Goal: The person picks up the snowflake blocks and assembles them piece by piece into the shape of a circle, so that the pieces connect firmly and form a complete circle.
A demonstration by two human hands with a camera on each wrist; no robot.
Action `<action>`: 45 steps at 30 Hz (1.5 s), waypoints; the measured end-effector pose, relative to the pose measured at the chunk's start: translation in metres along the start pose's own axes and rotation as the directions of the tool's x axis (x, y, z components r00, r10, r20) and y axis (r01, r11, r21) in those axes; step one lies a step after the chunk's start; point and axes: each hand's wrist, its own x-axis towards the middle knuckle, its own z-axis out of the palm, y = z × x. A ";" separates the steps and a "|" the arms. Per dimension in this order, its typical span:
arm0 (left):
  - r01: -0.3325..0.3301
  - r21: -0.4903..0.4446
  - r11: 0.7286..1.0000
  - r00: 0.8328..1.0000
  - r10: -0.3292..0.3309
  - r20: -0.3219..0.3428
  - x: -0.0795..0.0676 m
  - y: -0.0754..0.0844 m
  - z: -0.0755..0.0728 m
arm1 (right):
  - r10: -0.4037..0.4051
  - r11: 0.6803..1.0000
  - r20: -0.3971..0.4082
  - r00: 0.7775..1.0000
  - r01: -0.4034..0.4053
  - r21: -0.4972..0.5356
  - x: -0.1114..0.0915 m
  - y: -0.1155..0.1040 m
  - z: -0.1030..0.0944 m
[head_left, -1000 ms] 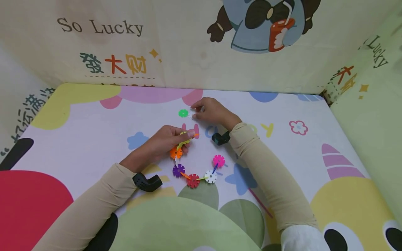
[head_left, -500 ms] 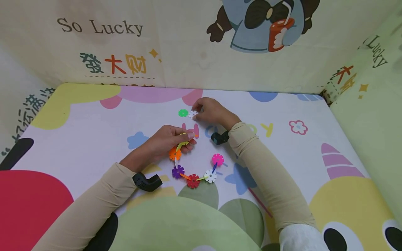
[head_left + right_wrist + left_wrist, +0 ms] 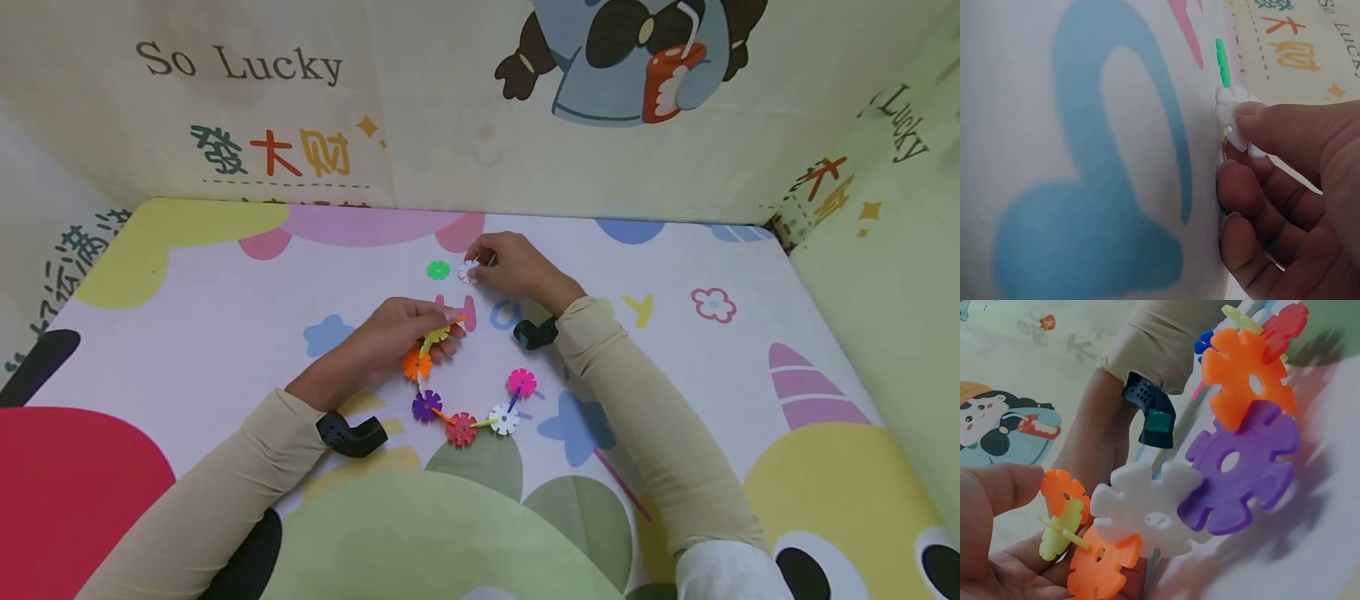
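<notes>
My left hand pinches the upper end of a curved chain of notched plastic discs between thumb and fingers. An orange disc and a yellow-green disc are at the held end. Along the chain follow another orange disc, a white one, a purple disc, a red disc, another white disc and a pink disc at the free end. Farther back, my right hand pinches a loose white disc at the table surface.
A single green disc lies on the table just left of the right hand. The printed tabletop meets a printed cloth wall at the back. Black devices sit on both wrists.
The right hand has moved slightly right with the white disc, which is now apart from the green disc. The left hand stays almost in place, its chain shifting slightly.
</notes>
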 end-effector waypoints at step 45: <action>0.010 -0.025 1.000 0.999 -0.011 -0.043 0.001 0.001 0.000 | -0.127 0.886 0.033 0.991 0.098 0.454 -0.061 0.009 -0.003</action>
